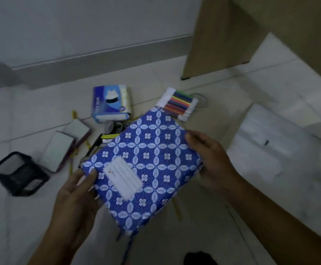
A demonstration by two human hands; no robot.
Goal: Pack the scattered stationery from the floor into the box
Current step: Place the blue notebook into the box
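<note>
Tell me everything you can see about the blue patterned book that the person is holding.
The blue patterned book has a cover of blue with white flower and oval shapes, which looks glossy. A white name label with ruled lines sits near its lower left part. It is closed, tilted, and lifted above the tiled floor. The left hand holds its left corner, thumb on the cover; the right hand holds its right edge. It hides part of the stationery behind it.

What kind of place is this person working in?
Probably an indoor room in a home, with the person working at floor level. Pale floor tiles run to a plain wall with a grey skirting board, and a wooden furniture panel stands at the right. Stationery lies scattered on the floor.
</note>
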